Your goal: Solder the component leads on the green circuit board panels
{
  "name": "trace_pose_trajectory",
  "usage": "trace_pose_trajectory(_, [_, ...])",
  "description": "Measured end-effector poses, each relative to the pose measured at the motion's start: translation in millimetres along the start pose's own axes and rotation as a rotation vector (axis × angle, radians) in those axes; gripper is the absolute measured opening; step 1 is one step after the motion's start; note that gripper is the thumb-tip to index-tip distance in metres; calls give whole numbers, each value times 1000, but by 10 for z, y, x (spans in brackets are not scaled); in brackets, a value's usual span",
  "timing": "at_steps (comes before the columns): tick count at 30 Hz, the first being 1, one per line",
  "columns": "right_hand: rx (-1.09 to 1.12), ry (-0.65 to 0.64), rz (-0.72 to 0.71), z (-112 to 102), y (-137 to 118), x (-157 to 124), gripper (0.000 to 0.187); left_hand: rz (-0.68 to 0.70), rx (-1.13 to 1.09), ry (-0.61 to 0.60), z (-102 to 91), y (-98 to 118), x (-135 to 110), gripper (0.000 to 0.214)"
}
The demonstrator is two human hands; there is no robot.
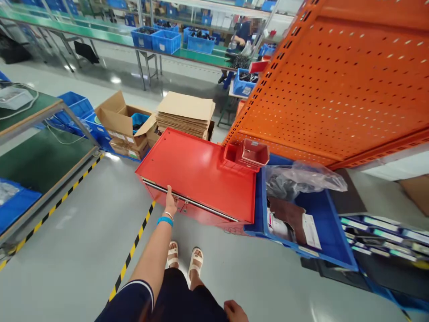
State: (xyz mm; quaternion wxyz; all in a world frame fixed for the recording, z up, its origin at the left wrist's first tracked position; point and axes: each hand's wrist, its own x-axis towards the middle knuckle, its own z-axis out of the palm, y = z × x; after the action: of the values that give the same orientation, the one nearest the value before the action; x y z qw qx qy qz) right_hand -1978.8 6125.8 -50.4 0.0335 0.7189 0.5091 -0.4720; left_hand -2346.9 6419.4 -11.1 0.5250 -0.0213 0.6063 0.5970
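A red metal cabinet (197, 170) stands in front of me. My left hand (171, 203) is closed at its front, the thumb lying over the silver drawer handle (201, 206) and the other fingers partly hidden against the front face. Just right of that hand, the front carries a small lock or latch (185, 207). Low in the picture, my right hand (235, 311) hangs by my leg, cut off by the edge; its fingers are mostly hidden. Red plastic bins (255, 153) sit on the cabinet's back right corner.
An orange perforated panel (335, 85) rises behind on the right. A blue crate (330, 214) adjoins the cabinet's right side. Flat cardboard (186, 107) and an open carton (125, 120) stand behind. Another person (244, 33) is at the far bench.
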Motion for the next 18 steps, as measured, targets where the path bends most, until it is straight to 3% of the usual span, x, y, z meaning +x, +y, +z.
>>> trace_pose_trajectory(5, [58, 35, -98, -157, -431, 315, 22, 1, 43, 62, -203, -144, 37, 35])
trace_pose_trajectory(11, [44, 370, -288, -480, -955, 821, 25, 11, 60, 152, -600, -394, -201, 34])
trace_pose_trajectory(14, [-9, 450, -401, -488, -1169, 948, 25, 13, 59, 181, -837, -500, -399, 33])
trace_pose_trajectory(18, [-80, 441, -534, -328, -1403, 986, 23, 27, 52, 199, -1118, -594, -644, 32])
